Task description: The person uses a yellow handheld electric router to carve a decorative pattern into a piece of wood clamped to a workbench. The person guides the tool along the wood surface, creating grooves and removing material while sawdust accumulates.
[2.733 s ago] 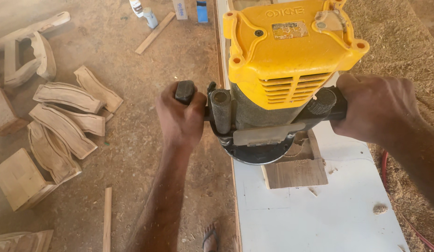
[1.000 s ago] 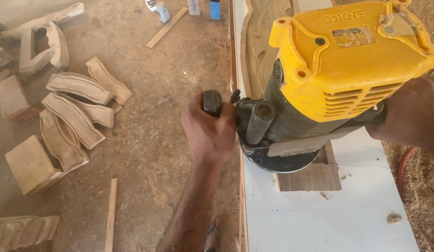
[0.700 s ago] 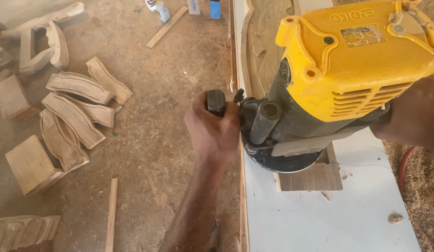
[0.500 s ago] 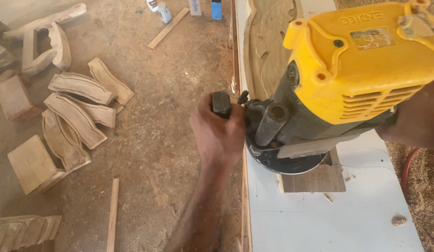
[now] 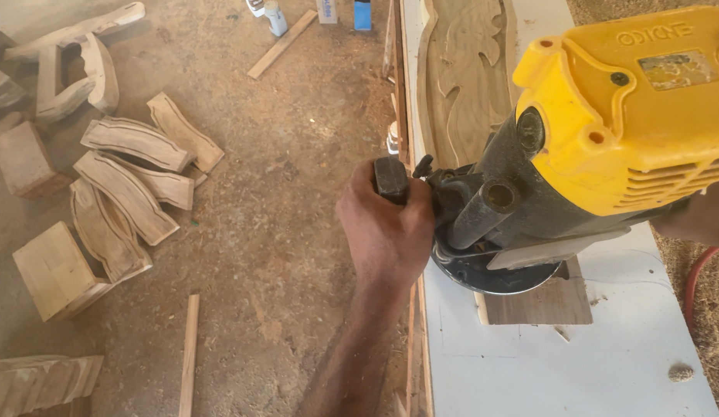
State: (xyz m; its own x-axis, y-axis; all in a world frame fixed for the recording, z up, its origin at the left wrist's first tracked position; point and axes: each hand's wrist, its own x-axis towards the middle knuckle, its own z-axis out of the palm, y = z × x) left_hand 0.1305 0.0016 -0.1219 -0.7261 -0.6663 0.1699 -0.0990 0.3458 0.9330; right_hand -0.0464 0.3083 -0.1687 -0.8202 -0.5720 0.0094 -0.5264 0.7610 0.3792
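Left hand (image 5: 386,232) is wrapping fingers tight round the router (image 5: 576,154) knob; right hand (image 5: 695,220) is mostly hidden, fingers untellable; a tilt could gouge the board (image 5: 541,301)

Glossy yellow plastic router (image 5: 622,116) housing, matt carved wood panel (image 5: 464,77), smooth white bench (image 5: 560,363).

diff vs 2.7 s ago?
The router has slid right along the carved board. The right hand has gone mostly out of frame. The left hand keeps its grip on the black handle. The wood pieces on the floor lie as before.
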